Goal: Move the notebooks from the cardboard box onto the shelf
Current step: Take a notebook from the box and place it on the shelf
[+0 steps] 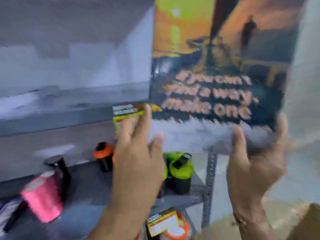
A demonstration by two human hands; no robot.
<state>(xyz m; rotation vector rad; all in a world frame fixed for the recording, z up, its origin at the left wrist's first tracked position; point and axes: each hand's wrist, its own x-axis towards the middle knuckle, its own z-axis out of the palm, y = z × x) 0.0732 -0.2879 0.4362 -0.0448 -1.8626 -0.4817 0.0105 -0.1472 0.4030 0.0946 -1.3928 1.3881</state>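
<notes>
A notebook with an orange sunset cover and pale lettering stands upright at the upper right, over the grey metal shelf. My right hand grips its bottom right corner, thumb in front and fingers behind. My left hand is raised at its lower left edge, fingers spread, and touches or nearly touches the cover; blur hides the contact. A corner of the cardboard box shows at the bottom right. The whole frame is motion-blurred.
On the lower shelf stand a pink bottle, a dark bottle, an orange-capped bottle and green-lidded bottles. A small yellow-green pack sits behind my left fingers. The perforated shelf post runs down right of centre.
</notes>
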